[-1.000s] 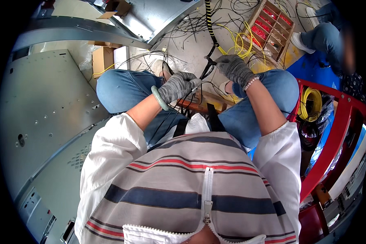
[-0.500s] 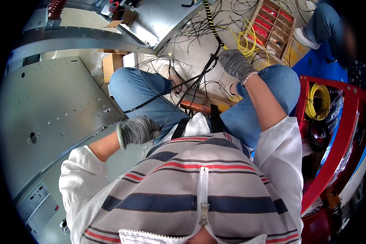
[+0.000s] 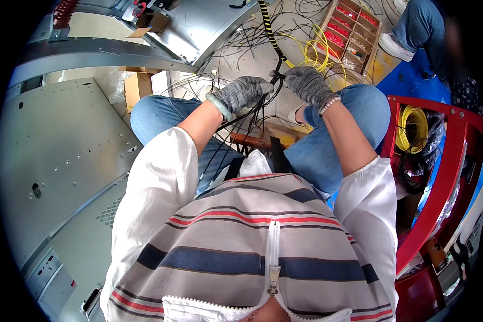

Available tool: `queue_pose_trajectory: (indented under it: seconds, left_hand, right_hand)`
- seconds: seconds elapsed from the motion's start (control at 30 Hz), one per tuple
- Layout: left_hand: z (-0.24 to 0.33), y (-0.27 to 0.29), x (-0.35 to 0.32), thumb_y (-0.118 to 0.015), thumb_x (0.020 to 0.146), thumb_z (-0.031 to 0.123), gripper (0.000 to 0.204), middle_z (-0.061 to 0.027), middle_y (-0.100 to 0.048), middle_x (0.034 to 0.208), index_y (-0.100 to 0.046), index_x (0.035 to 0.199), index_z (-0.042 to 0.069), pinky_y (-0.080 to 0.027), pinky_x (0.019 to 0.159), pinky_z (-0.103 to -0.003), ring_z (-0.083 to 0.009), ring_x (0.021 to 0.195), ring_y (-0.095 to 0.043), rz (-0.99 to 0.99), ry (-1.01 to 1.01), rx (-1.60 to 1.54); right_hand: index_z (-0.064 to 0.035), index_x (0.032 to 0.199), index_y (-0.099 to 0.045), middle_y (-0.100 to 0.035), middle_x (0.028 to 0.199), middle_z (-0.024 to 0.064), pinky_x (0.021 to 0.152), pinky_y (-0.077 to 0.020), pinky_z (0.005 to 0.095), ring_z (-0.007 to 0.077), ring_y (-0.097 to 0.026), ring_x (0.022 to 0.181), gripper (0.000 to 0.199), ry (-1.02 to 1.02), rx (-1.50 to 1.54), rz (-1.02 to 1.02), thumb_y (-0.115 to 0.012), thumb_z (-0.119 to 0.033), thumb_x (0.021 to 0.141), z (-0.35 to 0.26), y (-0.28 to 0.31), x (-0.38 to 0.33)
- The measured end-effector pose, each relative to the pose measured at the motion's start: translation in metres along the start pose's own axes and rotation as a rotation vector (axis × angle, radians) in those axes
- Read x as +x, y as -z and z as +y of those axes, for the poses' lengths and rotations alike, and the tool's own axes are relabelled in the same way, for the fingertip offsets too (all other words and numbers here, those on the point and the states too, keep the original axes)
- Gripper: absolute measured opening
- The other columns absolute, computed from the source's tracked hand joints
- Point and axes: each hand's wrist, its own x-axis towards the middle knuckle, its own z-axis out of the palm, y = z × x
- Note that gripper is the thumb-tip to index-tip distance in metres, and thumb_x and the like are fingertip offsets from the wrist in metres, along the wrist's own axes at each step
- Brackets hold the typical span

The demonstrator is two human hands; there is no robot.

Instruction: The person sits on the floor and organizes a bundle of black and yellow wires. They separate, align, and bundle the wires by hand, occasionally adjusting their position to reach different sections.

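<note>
Both of my hands wear grey knitted gloves and meet over a bundle of black wires (image 3: pixel 259 110) between my knees. My left hand (image 3: pixel 242 92) is closed, its fingertips pinched at the left side of the bundle. From the right, my right hand (image 3: pixel 309 86) pinches the same bundle close to its gathered point. Above that point the wires run up into a harness wrapped in black and yellow stripes (image 3: pixel 268 33). Below, the loose wire ends fan down across my lap. The fingertips partly cover what they grip.
A divided wooden box (image 3: pixel 321 33) with red small parts lies ahead on the floor, beside loose yellow wire (image 3: pixel 316 53). A red rack (image 3: pixel 449 177) with a yellow wire coil (image 3: pixel 412 129) stands right. Metal panels (image 3: pixel 64 155) fill the left. Another person's leg (image 3: pixel 421 27) is far right.
My left hand has moved from beside my left thigh up and right to the wire bundle, near my right hand. My right hand stays at the bundle. The view has shifted slightly.
</note>
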Motion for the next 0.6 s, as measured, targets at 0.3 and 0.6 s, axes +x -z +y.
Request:
queue_pose_trajectory:
  seconds: [0.3,0.6]
  left_hand:
    - [0.025,0.021,-0.035,-0.05,0.083,0.029,0.029,0.0007,-0.048,0.056,-0.055,0.09,0.002,-0.037,0.05,-0.02,-0.007,0.054,-0.043,-0.032,0.016,0.462]
    - [0.075,0.08,-0.095,-0.06,0.075,0.023,0.029,-0.0136,-0.059,0.081,-0.056,0.096,0.003,-0.044,0.068,-0.03,-0.0235,0.07,-0.056,0.444,-0.238,1.549]
  right_hand:
    - [-0.0022,0.09,-0.058,-0.06,0.084,0.0098,0.066,-0.0461,0.0287,0.022,-0.058,0.072,0.02,0.173,-0.167,-0.014,-0.053,-0.013,0.075,-0.002,0.009,0.003]
    - [-0.0007,0.092,-0.057,-0.057,0.079,0.0068,0.058,-0.0489,0.0245,0.0133,-0.055,0.068,0.02,-0.158,0.461,-0.001,-0.056,-0.013,0.077,-0.012,0.039,0.002]
